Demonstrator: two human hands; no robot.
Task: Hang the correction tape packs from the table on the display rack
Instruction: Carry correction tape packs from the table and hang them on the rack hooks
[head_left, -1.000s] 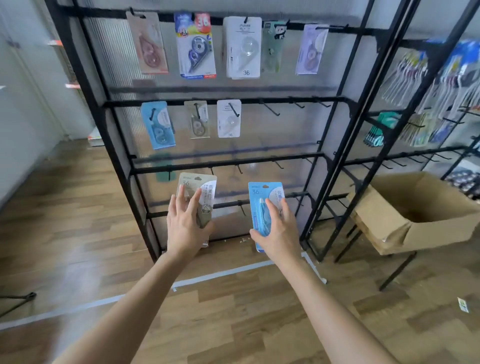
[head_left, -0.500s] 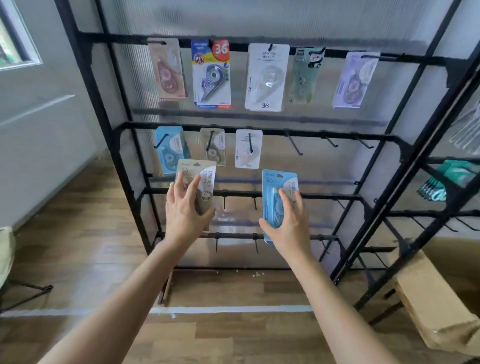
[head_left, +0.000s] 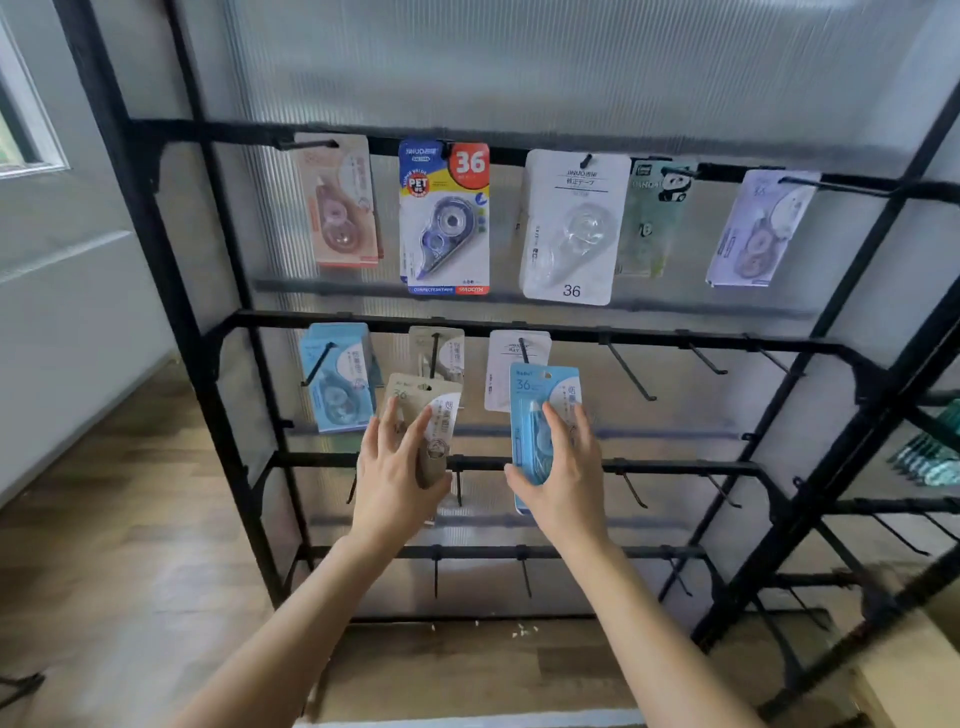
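Observation:
My left hand (head_left: 396, 475) grips a beige correction tape pack (head_left: 431, 415) held upright in front of the black display rack (head_left: 545, 332). My right hand (head_left: 563, 475) grips a blue correction tape pack (head_left: 540, 410), also upright. Both packs are level with the rack's second row, just below the packs hanging there: a blue pack (head_left: 340, 384), a beige pack (head_left: 439, 353) and a white pack (head_left: 517, 358). Several more packs hang on the top row, among them a blue and red one (head_left: 444, 218) and a white one (head_left: 571, 228).
Bare hooks (head_left: 631, 371) stick out along the right of the second row and on the lower rows. A second black rack (head_left: 883, 467) with teal items (head_left: 930, 457) stands at the right. A cardboard box (head_left: 914, 675) is at the bottom right. The floor is wood.
I have come closer to the rack and both hands have risen with their packs, from the third row's height to just under the second row.

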